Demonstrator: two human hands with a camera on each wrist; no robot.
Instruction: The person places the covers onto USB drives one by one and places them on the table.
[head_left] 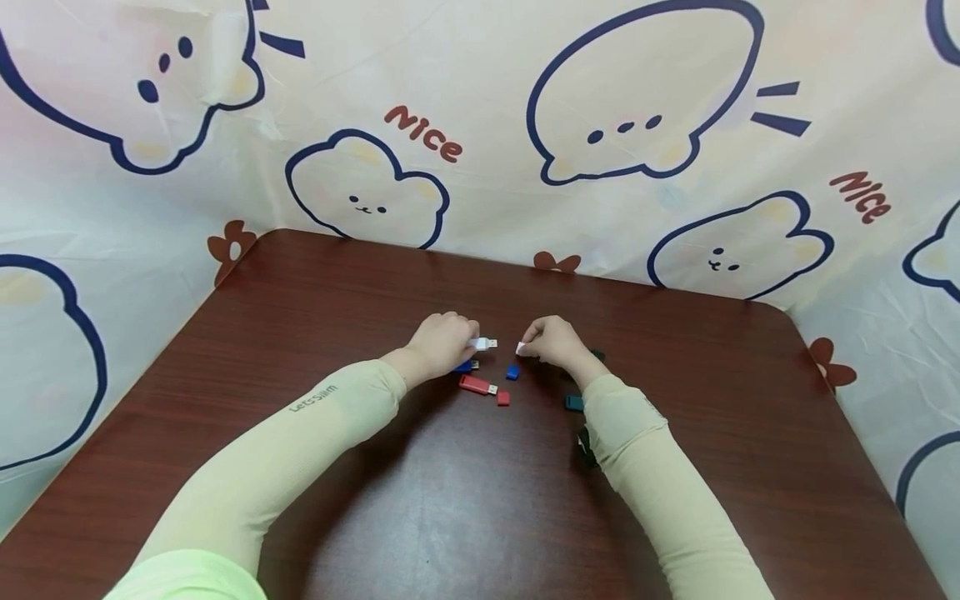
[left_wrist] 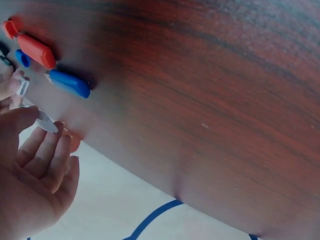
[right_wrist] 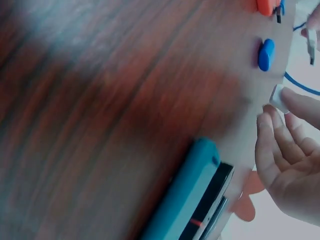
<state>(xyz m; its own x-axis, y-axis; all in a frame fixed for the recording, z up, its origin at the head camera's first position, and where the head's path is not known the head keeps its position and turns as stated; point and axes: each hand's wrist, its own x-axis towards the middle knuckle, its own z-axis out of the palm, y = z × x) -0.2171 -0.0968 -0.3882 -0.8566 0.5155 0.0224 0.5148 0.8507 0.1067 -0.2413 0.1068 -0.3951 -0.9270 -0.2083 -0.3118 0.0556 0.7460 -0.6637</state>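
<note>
Between the thumb and fingers of my left hand [head_left: 441,343] is a white USB flash drive [head_left: 482,343], its metal plug bared and pointing right. My right hand [head_left: 557,342] pinches a small white cap [right_wrist: 278,98] between thumb and fingertips, a short gap away from the plug. Just below my left hand lies a blue flash drive [left_wrist: 70,83], uncapped, and its blue cap [head_left: 512,372] sits to the right. Nearer me are a red flash drive [head_left: 475,384] with its plug showing and a red cap [head_left: 503,399] beside the plug.
A teal piece [right_wrist: 186,192] lies on the brown table [head_left: 450,500] by my right wrist, with dark items [head_left: 585,447] partly hidden by that forearm. Behind the table's far edge hangs a pale cloth [head_left: 487,200] with cartoon outlines.
</note>
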